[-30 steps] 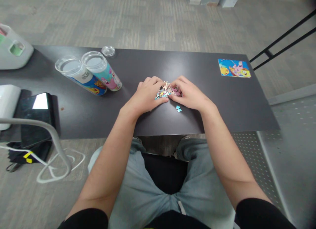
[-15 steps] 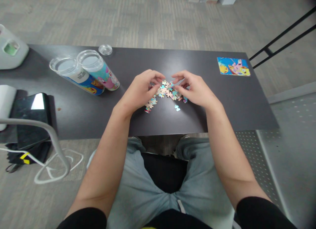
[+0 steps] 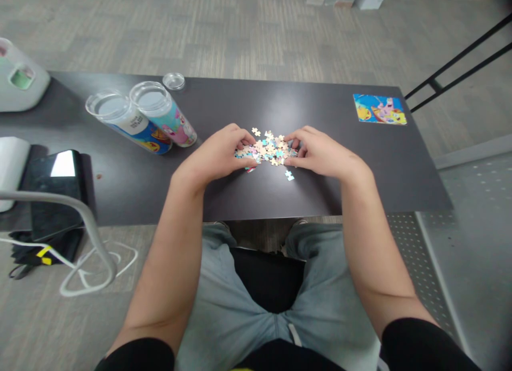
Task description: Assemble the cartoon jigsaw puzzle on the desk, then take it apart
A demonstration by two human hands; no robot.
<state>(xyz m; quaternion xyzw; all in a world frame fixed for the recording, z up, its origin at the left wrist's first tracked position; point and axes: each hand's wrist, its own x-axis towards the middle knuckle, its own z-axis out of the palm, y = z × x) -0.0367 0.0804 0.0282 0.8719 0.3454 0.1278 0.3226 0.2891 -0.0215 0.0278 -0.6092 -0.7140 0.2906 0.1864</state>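
Head view, puzzle pieces (image 3: 269, 150) heaped between left fingers (image 3: 245, 163) and right fingers (image 3: 296, 162), loosely parted, grip unclear.

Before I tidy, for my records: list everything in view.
puzzle pieces: many, mixed colours, heaped centrally
tubes: two, blue and pink, left
lid: one, clear, far edge
picture card: one, multicoloured, right
tablet-like device: one, black, left
housings: two, white, left
curved bar: one, grey, lower left
cable: one, white, lower left
table: one, dark, centre
rails: two, black, right
metal surface: one, grey, right
floor: one, grey, background
jeans: one pair, pale blue, bottom
left hand: one, bare, at pieces' left
right hand: one, bare, at pieces' right
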